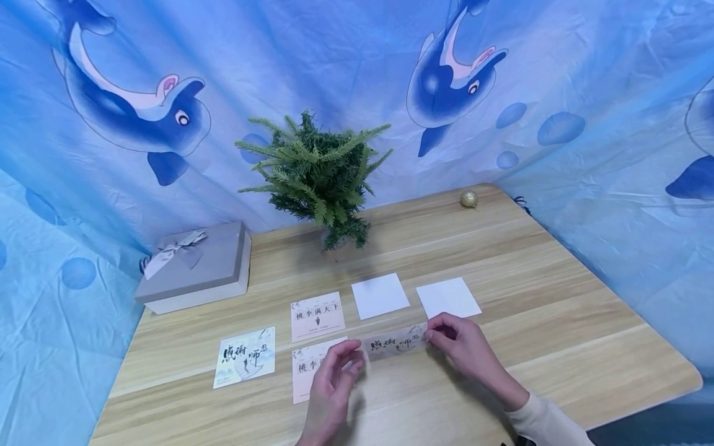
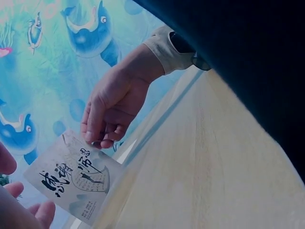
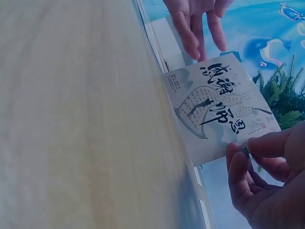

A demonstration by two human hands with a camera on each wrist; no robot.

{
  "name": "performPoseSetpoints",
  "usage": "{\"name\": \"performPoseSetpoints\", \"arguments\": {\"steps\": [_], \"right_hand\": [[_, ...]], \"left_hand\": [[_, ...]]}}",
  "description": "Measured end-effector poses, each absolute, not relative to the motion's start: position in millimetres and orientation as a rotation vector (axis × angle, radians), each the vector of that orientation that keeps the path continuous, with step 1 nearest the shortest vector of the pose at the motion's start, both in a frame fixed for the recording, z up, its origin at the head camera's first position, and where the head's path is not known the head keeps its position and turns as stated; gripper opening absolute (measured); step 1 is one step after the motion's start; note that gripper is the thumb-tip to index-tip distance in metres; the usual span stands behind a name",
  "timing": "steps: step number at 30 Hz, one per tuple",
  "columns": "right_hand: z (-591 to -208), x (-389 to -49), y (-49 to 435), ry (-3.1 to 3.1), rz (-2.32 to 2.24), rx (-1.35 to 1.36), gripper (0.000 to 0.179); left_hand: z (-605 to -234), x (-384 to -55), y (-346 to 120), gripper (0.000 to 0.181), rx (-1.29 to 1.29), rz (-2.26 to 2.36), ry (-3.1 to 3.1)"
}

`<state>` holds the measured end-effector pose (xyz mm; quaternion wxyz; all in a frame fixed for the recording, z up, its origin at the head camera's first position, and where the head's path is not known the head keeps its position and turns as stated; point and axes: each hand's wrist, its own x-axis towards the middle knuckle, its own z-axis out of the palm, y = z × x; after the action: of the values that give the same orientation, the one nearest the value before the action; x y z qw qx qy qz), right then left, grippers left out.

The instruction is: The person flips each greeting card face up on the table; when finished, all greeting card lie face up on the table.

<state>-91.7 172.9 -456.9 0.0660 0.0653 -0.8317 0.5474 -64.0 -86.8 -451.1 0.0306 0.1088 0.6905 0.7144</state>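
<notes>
My right hand (image 1: 465,348) pinches one edge of a square greeting card (image 1: 393,344) with dark brush-style characters and holds it tilted above the table. The right wrist view shows the card's printed face (image 3: 190,86), with thumb and fingertip at its corner. Beside the card's opposite edge is my left hand (image 1: 334,385), its fingers loosely bent and apart from one another; they reach close to the edge without gripping it. A pink card (image 1: 301,387) lies partly hidden under the left hand, and another pink card (image 1: 318,331) lies just behind it.
Two plain white cards (image 1: 380,296) (image 1: 449,297) lie behind the held card. To the left lies a matching brush-lettered card (image 1: 229,375). A grey gift box (image 1: 206,254) with a ribbon, a small artificial fir (image 1: 323,173) and a gold ball (image 1: 469,199) stand farther back on the wooden table (image 1: 558,322).
</notes>
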Motion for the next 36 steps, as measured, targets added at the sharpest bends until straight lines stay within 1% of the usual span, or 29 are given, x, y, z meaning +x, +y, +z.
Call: {"name": "performPoseSetpoints", "arguments": {"steps": [6,16,24,36], "right_hand": [[-457.5,-93.1,172.2,-2.521,1.651,0.171,0.006],[-459.4,-93.6,171.3,-2.528,1.670,0.188,0.008],[-461.0,-94.2,171.7,-2.584,1.652,0.170,0.003],[-458.6,-95.1,167.4,-2.602,1.610,0.029,0.014]], "left_hand": [[-451.4,-63.4,-87.6,0.043,0.340,2.150,2.143],[-454.3,-63.4,-85.5,0.048,0.380,2.101,2.146],[-455.5,-60.5,-84.0,0.052,0.443,1.971,2.207],[-456.3,-59.8,-81.9,0.048,0.453,1.990,2.204]]}}
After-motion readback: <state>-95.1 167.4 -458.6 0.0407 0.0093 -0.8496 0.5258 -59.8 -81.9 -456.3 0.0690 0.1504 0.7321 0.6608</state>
